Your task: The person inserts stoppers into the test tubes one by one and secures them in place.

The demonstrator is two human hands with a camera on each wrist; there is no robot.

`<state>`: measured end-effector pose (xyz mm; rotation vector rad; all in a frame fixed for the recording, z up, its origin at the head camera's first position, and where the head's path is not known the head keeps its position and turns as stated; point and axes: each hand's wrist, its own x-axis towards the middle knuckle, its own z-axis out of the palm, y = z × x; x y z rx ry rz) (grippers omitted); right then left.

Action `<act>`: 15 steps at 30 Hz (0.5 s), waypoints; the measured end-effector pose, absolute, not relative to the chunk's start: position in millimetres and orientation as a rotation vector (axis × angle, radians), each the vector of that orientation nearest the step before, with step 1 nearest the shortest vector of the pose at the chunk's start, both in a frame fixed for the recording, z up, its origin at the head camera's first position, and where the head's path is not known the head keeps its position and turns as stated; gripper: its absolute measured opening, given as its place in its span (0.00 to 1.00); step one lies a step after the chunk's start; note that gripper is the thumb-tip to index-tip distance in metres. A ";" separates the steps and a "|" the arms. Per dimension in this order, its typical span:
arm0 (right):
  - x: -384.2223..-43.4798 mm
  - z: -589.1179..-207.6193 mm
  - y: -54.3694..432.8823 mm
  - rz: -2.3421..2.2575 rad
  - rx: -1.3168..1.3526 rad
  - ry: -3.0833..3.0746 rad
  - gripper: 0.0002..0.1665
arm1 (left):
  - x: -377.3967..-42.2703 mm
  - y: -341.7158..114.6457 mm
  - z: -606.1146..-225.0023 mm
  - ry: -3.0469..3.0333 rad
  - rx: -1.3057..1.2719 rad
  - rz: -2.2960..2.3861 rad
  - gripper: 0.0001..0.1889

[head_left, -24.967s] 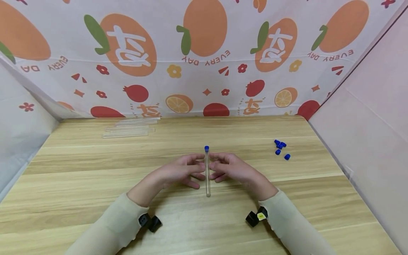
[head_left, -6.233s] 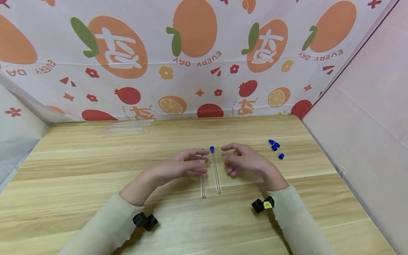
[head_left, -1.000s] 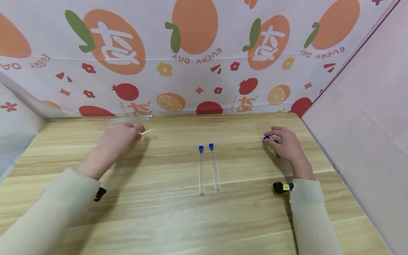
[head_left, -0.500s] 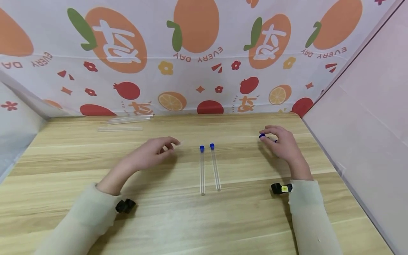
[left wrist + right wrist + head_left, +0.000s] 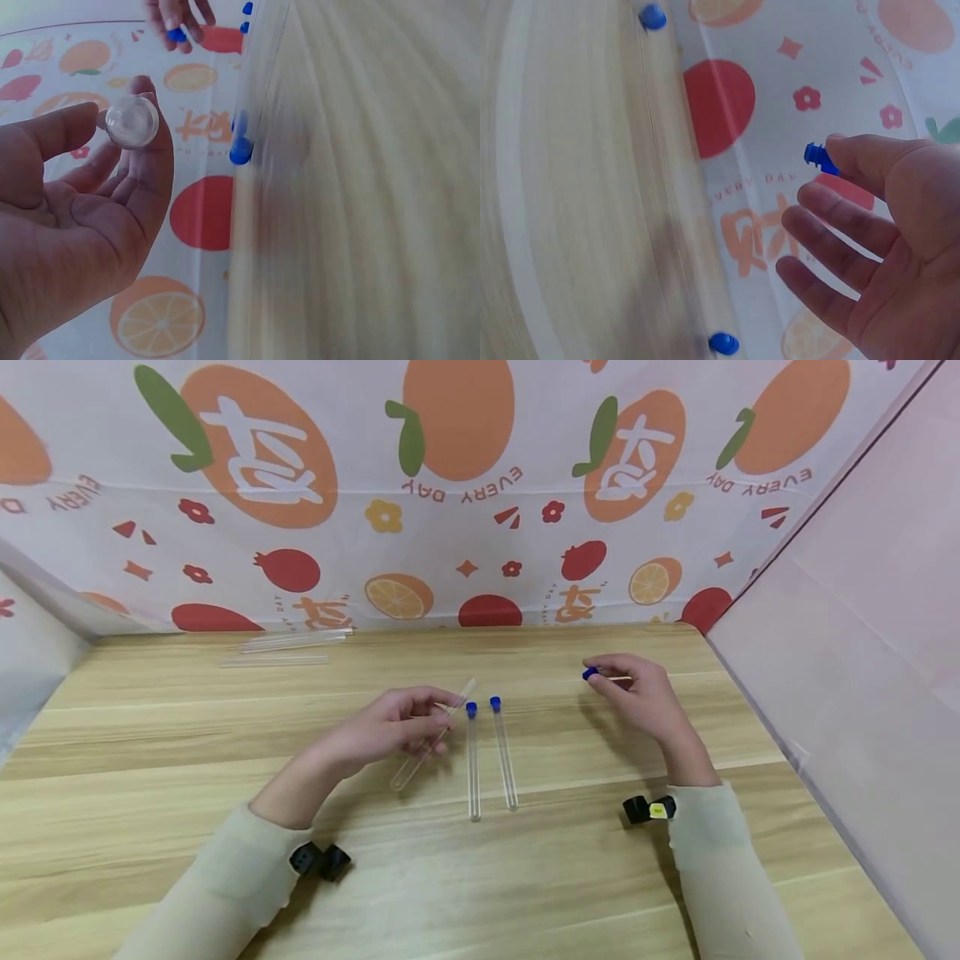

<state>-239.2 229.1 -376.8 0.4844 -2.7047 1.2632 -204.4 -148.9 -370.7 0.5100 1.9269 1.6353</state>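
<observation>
My left hand (image 5: 397,731) pinches a clear test tube (image 5: 411,768) between thumb and fingers, tilted, with its rounded end toward me. In the left wrist view that rounded end (image 5: 132,121) faces the camera. Just right of this hand, two test tubes with blue stoppers, one at left (image 5: 474,768) and one at right (image 5: 506,760), lie side by side on the table. My right hand (image 5: 637,697) pinches a small blue stopper (image 5: 590,674) between thumb and index finger. Its ridged plug (image 5: 819,156) shows in the right wrist view, the other fingers spread loosely.
Several clear tubes (image 5: 292,643) lie at the table's back left edge. Two blue stoppers, an upper one (image 5: 652,16) and a lower one (image 5: 724,343), appear over the table in the right wrist view. A fruit-print cloth (image 5: 442,543) hangs behind the wooden table (image 5: 450,893).
My left hand has carried a tube from the back left pile to beside the stoppered tubes. My right hand has brought a stopper leftward. Earlier, just one stoppered tube lay there.
</observation>
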 end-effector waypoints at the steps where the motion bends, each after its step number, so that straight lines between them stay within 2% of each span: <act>1: -239.1 -377.0 226.8 1.279 0.495 -2.696 0.18 | -203.9 -148.0 -370.4 1.910 0.505 1.641 0.22; 15: -233.0 -374.3 201.2 1.463 0.578 -2.629 0.18 | -197.2 -140.0 -371.8 1.793 0.533 1.647 0.21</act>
